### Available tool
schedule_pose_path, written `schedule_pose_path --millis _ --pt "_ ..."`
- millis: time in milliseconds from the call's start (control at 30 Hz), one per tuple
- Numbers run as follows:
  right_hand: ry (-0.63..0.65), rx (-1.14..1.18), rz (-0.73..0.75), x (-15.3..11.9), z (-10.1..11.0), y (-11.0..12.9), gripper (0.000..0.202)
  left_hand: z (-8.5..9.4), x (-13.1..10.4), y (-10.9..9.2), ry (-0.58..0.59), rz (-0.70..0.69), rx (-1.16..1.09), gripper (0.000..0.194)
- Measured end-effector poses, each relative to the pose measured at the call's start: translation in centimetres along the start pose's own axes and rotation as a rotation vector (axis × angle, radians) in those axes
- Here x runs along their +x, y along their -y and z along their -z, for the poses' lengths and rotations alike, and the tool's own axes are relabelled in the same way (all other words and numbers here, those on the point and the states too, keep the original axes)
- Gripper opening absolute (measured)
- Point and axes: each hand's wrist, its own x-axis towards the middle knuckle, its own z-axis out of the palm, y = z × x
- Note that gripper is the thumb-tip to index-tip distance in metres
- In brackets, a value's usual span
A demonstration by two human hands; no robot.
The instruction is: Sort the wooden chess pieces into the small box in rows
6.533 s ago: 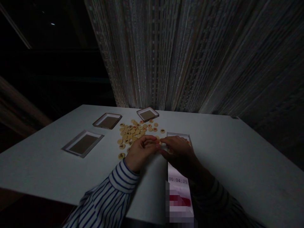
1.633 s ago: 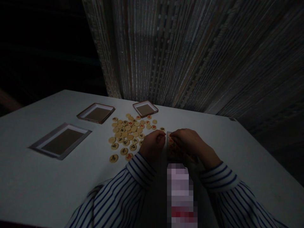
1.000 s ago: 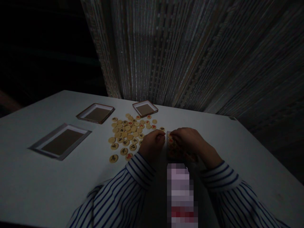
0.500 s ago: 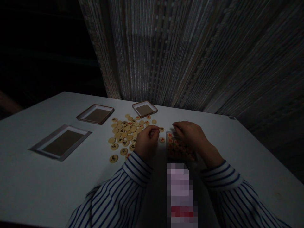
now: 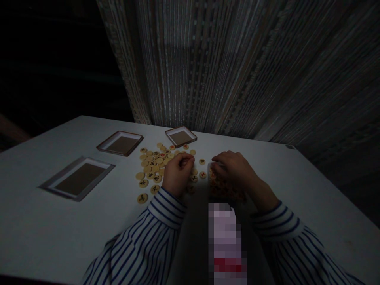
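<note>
Round wooden pieces (image 5: 154,168) with red or black characters, some blank side up, lie loose on the white table. My left hand (image 5: 179,173) is over the right part of this pile, its fingers closed in a pinch; whatever is between the fingertips is too small to make out. My right hand (image 5: 234,168) reaches over a box (image 5: 209,184) filled with more such pieces, its fingers bent down at the box's far edge and partly hidden. Between the hands lie a black-marked piece (image 5: 202,161) and a red-marked piece (image 5: 202,174).
Three shallow trays stand on the white table (image 5: 89,233): one at the left (image 5: 111,166), one behind it (image 5: 141,138) and one at the back (image 5: 194,138). A striped curtain (image 5: 190,67) hangs behind the table's far edge.
My left hand has moved left, away from the black-marked piece, uncovering pieces at its right. My right hand has shifted slightly left and lower over the box, covering the red-marked pieces there.
</note>
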Motion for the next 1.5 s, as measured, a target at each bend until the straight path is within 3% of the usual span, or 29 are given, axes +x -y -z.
schedule_pose_path --millis 267,467,1033,1233,1500 --pt "0.117 0.023 0.053 0.5 -1.4 1.3 0.026 0.2 -0.4 0.4 0.090 -0.146 0.394 0.018" --pt "0.158 -0.002 0.089 0.8 -2.5 2.3 0.025 0.1 -0.4 0.7 0.129 -0.201 0.498 0.025" --pt "0.127 -0.070 0.067 0.5 -2.9 3.1 0.016 -0.1 -0.6 0.8 0.161 -0.154 0.488 0.029" --pt "0.150 -0.027 0.072 0.6 -2.3 3.0 0.021 0.0 -0.6 0.7 0.172 -0.138 0.505 0.028" --pt "0.051 0.057 0.067 0.9 -2.1 2.5 0.026 0.0 -0.6 0.5 0.172 -0.092 0.417 0.026"
